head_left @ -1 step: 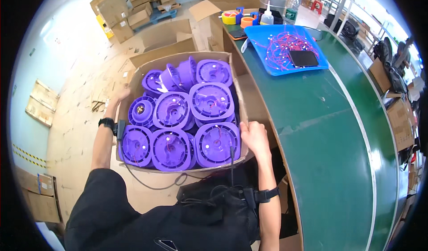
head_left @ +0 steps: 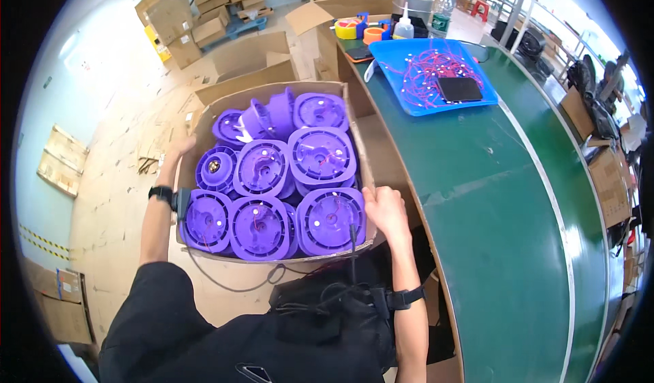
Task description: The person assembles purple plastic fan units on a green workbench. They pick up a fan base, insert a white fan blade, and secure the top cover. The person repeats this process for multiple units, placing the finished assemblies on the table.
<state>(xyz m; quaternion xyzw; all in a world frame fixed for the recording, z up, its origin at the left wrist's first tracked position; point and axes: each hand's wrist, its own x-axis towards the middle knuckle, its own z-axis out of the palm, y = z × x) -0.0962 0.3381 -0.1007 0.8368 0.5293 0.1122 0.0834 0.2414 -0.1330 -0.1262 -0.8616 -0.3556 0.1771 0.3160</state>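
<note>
An open cardboard box [head_left: 272,89] is filled with several round purple plastic housings [head_left: 320,155], stacked flat, with a few tilted at the far end. My left hand [head_left: 178,148] grips the box's left wall, and a black band sits on that wrist. My right hand [head_left: 385,209] grips the near right corner of the box, fingers over the rim. The box is held in front of my body, beside a green conveyor belt [head_left: 490,179]. A black cable hangs below the box's near side.
On the belt lies a blue tray [head_left: 422,104] with red wires and a black phone [head_left: 460,89]. Tape rolls [head_left: 347,27], a white bottle [head_left: 405,25] and a metal pot stand beyond it. Cardboard boxes [head_left: 204,15] and flattened cardboard lie on the floor to the left.
</note>
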